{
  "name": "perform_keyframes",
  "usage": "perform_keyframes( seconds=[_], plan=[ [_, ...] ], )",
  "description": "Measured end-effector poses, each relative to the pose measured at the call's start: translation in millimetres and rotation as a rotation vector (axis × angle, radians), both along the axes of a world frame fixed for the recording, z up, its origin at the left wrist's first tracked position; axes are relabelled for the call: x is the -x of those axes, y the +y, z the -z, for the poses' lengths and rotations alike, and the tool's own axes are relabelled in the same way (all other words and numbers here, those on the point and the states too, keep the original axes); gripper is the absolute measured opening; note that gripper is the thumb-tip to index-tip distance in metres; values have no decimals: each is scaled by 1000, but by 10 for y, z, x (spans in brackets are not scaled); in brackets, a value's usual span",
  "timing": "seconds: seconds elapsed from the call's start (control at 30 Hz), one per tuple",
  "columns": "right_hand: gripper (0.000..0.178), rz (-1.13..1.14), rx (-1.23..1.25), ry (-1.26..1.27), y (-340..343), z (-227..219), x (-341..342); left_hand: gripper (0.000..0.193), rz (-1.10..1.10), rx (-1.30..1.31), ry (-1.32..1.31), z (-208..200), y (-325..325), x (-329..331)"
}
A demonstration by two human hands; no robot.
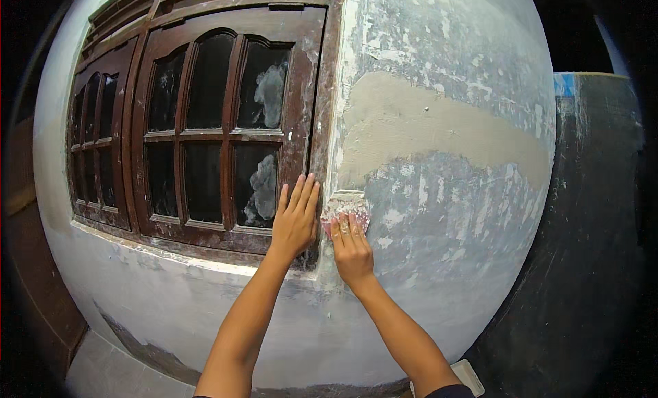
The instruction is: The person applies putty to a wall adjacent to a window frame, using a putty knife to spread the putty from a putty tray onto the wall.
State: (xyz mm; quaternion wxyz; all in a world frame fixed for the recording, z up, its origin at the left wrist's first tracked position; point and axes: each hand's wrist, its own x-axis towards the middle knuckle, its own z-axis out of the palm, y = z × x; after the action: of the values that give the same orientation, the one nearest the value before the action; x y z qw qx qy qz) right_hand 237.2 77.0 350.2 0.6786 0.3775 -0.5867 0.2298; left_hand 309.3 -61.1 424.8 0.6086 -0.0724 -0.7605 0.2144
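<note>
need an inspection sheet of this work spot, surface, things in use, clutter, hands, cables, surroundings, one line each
surface: grey-white wall, mottled with white patches; a smooth beige patch crosses its upper part
things in use: pink scraper, smeared with pale material, against the wall beside the window
clutter: pale object low at right, partly hidden by the right forearm; its kind cannot be told
left hand: fingers extended, appears to rest on the window's wooden edge
right hand: holds the scraper
cables: nothing seen
surroundings: dark wall at right, grey floor at lower left
</note>
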Motion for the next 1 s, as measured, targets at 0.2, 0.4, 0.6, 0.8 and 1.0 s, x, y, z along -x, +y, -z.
perform_keyframes(
  seconds=[0.2,0.4,0.6,0.8,1.0],
  plan=[
    [36,11,-95,23,206,91,-131,58,48,-43,97,-201,-18,210],
    [40,-47,-265,-52,778,-182,-417,55,71,-41,131,-221,-57,425],
    [33,-322,-383,-365,1145,-1006,-414,54,63,-30,198,-211,-153,508],
    [25,-404,-197,-198,1372,-1655,-532,56,67,-70,158,-163,47,141],
    [25,-510,-267,-313,1294,-1713,-671,56,72,-95,134,-231,142,-160]
  ],
)
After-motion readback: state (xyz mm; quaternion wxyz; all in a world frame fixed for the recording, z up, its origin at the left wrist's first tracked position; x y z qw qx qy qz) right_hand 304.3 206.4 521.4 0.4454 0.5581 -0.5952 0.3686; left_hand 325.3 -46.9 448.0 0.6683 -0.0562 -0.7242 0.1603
